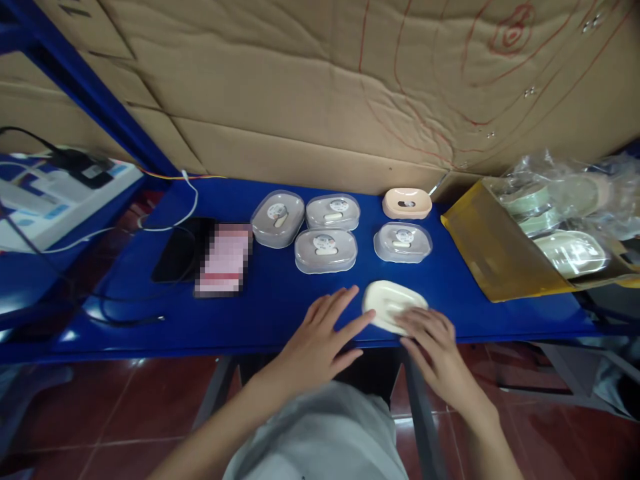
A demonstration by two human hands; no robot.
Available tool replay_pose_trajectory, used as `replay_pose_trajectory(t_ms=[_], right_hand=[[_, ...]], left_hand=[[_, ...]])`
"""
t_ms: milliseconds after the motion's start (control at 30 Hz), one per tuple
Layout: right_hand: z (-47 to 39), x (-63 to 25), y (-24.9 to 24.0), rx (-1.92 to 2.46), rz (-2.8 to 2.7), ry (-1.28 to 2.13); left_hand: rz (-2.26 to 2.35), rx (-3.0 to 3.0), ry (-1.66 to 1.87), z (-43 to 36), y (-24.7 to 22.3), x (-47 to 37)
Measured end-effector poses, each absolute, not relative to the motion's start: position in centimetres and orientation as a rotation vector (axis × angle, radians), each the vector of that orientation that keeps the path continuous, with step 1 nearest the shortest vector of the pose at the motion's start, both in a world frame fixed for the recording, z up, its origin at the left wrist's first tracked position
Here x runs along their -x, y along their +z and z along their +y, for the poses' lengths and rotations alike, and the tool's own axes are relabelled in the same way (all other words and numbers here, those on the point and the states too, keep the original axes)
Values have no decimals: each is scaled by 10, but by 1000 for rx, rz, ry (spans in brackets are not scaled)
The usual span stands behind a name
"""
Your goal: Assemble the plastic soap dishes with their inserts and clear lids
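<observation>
Your right hand (434, 347) bends its fingers over the cream oval dish (387, 301); whether it pinches, I cannot tell. Your left hand (317, 343) spreads loose, index fingertip by the dish's left end. Its long axis runs left-right, right end slightly nearer you, at the blue table's (270, 310) front edge.

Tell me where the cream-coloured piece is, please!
The cream-coloured piece is right of centre in the head view, near the front edge of the blue table. The right hand touches it, and a clear-lidded box sits just beyond.
</observation>
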State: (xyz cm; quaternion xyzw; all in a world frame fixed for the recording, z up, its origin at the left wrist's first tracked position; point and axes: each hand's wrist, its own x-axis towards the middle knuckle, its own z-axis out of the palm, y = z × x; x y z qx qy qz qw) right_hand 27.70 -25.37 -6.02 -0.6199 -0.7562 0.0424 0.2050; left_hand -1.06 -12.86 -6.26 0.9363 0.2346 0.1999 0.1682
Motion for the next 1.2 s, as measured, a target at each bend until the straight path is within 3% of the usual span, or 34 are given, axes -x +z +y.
replay_pose_trajectory(t_ms=[67,200,367,500,733,933,1200], right_hand=[[-229,-278,-52,1590,-2093,194],[-142,-338,-37,1628,-1890,-80],[-27,-415,-28,1713,-1966,-144],[11,-429,-19,1691,-2036,-158],[-83,-365,5,1590,-1910,-279],[-194,-246,-31,1262,-2161,-81],[-195,-213,-53,1262,-2380,-128]], left_hand=[[600,-2710,493,-128,-64,10],[770,-2713,470,-122,-65,21],[865,-2709,586,-118,-69,45],[865,-2673,594,-115,-72,50],[942,-2364,685,-116,-73,56],[944,-2179,709,-115,-72,61],[855,-2313,618,-113,-76,62]])
